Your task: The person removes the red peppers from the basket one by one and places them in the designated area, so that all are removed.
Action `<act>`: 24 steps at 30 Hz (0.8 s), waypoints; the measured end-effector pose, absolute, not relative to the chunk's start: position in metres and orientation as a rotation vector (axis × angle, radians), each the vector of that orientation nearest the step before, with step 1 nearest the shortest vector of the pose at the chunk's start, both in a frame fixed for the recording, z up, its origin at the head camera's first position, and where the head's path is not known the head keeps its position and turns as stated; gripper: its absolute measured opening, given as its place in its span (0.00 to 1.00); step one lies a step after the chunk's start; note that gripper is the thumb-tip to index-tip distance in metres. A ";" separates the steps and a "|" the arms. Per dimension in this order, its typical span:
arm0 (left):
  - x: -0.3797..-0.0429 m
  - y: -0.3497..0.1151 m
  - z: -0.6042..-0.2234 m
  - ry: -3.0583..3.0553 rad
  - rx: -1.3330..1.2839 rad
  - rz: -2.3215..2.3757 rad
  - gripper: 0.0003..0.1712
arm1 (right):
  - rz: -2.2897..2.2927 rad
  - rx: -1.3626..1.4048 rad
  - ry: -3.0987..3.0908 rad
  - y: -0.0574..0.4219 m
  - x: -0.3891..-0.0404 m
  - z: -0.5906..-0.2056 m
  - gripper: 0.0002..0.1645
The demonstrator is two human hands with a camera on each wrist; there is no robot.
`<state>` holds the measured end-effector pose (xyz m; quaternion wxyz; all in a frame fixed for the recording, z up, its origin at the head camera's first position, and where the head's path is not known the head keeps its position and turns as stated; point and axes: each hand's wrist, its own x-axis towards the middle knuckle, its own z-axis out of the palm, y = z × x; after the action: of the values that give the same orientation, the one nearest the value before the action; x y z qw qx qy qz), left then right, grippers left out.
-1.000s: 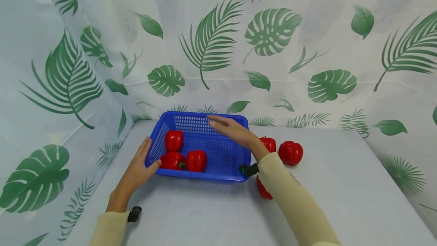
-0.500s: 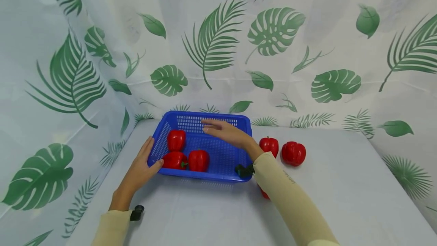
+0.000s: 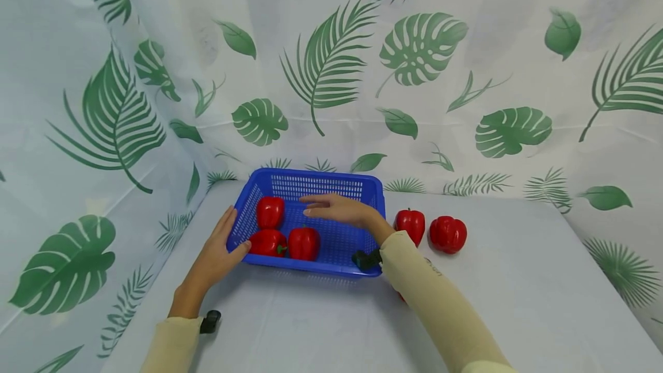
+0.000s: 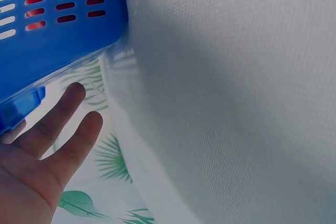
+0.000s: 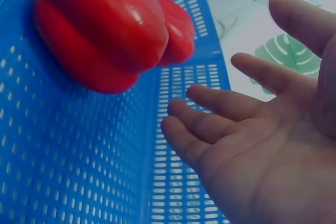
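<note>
A blue perforated plastic basket (image 3: 316, 266) holds three red bell peppers: one at the back left (image 3: 270, 212), one lying on its side at the front left (image 3: 267, 243) and another beside it (image 3: 304, 244). My left hand (image 3: 213, 255) is at the basket's front left corner, thumb near the rim; in the left wrist view its fingers (image 4: 73, 148) spread out straight beside the wall. Above the basket's right half hovers my right hand (image 3: 342, 210), palm down and holding nothing. In the right wrist view, its extended fingers (image 5: 226, 103) are apart from the nearest bell pepper (image 5: 105, 24).
To the right of the basket, two red bell peppers, one nearer (image 3: 410, 225) and one farther (image 3: 448, 235), stand on the white table (image 3: 518, 281). Another bell pepper (image 3: 402, 297) is mostly hidden by the right sleeve. Leaf-printed cloth (image 3: 331, 73) hangs behind and at both sides.
My right hand has lowered and moved slightly left over the basket. My left hand stays at the corner. The whole view has shifted slightly, moving the scene to the right.
</note>
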<state>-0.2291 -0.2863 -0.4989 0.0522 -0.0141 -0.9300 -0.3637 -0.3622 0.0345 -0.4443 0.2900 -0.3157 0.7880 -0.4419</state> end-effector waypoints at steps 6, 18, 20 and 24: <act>-0.228 -0.286 -0.499 -2.826 -0.043 -1.110 0.53 | -1.175 -0.840 2.074 0.031 -0.365 -0.448 0.39; -0.228 -0.288 -0.500 -2.825 -0.044 -1.110 0.53 | -1.144 -0.835 2.014 0.025 -0.375 -0.452 0.37; -0.228 -0.288 -0.501 -2.819 -0.052 -1.108 0.53 | -1.125 -0.833 2.015 0.025 -0.376 -0.454 0.38; -0.229 -0.288 -0.502 -2.809 -0.065 -1.106 0.53 | -1.097 -0.838 2.004 0.022 -0.376 -0.460 0.40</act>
<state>-0.2289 -0.2878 -0.5016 0.0609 -0.0216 -0.9285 -0.3656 -0.3761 0.0219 -0.4601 0.3467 -0.3229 0.7724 -0.4230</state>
